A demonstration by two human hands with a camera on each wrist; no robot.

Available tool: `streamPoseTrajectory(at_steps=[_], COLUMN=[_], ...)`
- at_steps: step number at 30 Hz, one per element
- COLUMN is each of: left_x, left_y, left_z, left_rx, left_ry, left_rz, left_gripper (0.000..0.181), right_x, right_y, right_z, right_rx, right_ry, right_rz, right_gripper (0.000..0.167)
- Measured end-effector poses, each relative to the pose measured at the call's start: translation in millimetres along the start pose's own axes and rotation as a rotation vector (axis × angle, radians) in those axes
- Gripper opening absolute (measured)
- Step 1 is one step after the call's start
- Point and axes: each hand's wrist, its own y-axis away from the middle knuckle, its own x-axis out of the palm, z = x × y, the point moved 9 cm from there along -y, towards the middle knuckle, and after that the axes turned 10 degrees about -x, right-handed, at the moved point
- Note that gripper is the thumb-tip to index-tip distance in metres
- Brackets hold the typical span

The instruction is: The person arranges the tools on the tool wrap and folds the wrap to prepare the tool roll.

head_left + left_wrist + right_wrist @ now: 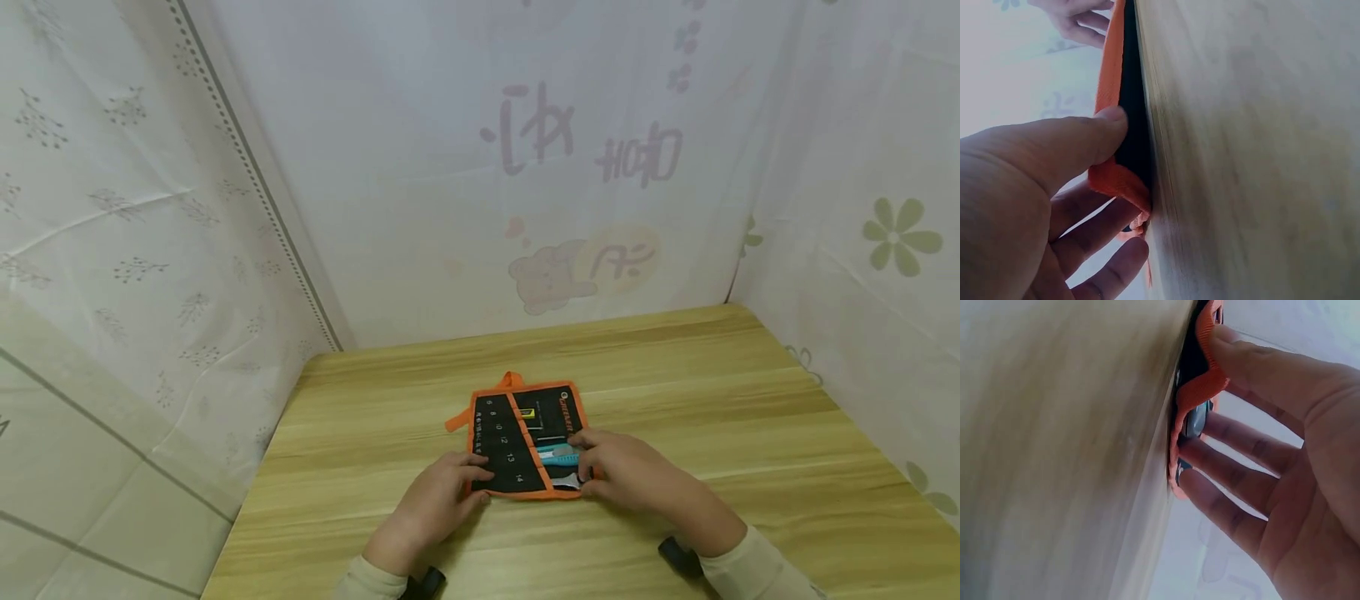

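Note:
A black tool pouch (498, 446) with orange trim lies on the wooden table, its left panel printed with white numbers. A teal utility knife (557, 455) and the silver head of a wrench (567, 481) show in its right pockets. At the lower left corner my left hand (442, 492) holds the pouch, the thumb (1107, 128) on its orange near edge. My right hand (626, 471) grips the lower right corner, fingers beside the knife and wrench, thumb (1229, 347) on the orange rim. The right hand hides part of that edge.
Orange straps (458, 420) stick out at the pouch's far left. The wooden table (360, 417) extends around it. Printed white curtains (420, 208) hang behind and at both sides. A black strap piece (679, 557) sits at the right wrist.

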Motion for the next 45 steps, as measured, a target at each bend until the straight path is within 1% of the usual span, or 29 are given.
streamPoseTrajectory(at_steps=[5,11,14,18,23,27,29,32,35,38,41,43,45], left_x=[-4.4,-9.0,-9.1,-9.3,-11.0,-10.6,-9.8,-9.6,-9.7,-9.0,-8.2,-7.3,-6.2], left_y=[-0.6,-1.5,-1.7,-1.6,-1.9,-2.7,-3.2,-4.0,-4.2,-4.0,-2.9,-1.6,-0.7], left_z=[0.7,0.8,2.0,3.3,4.7,6.2,6.7,6.6,5.5,3.9,2.3,1.6,1.4], left_rx=[-0.011,-0.007,-0.018,-0.037,-0.057,-0.067,-0.062,-0.036,-0.007,0.017,0.028,0.032,0.033], left_ry=[0.041,0.033,0.028,0.028,0.071,0.134,0.171,0.220,0.249,0.233,0.184,0.154,0.136], left_rz=[-0.045,-0.100,-0.104,-0.109,-0.118,-0.105,-0.096,-0.095,-0.096,-0.096,-0.092,-0.085,-0.074], left_gripper=[0.017,0.002,0.003,0.003,0.005,0.004,0.008,0.019,0.022,0.020,0.019,0.021,0.029], right_x=[-1.4,-1.1,0.0,0.6,-0.3,-1.4,-2.2,-3.4,-4.1,-3.9,-3.1,-2.1,0.4], right_y=[1.5,3.1,3.7,3.6,2.3,1.6,1.5,0.9,0.8,1.2,1.9,2.2,2.7], right_z=[-1.6,-1.9,-1.4,-1.4,-3.9,-6.0,-6.4,-6.1,-5.4,-5.6,-7.7,-9.0,-10.5], right_rx=[0.006,0.012,-0.003,-0.015,-0.002,0.018,0.024,0.018,0.005,0.001,0.020,0.037,0.056], right_ry=[-0.021,-0.046,-0.049,-0.081,-0.128,-0.169,-0.183,-0.195,-0.205,-0.203,-0.197,-0.196,-0.205], right_rz=[0.002,0.000,-0.011,-0.030,-0.051,-0.066,-0.074,-0.091,-0.099,-0.094,-0.083,-0.064,-0.036], right_gripper=[0.016,0.028,0.024,0.014,0.006,0.009,0.013,0.022,0.026,0.024,0.023,0.024,0.031])
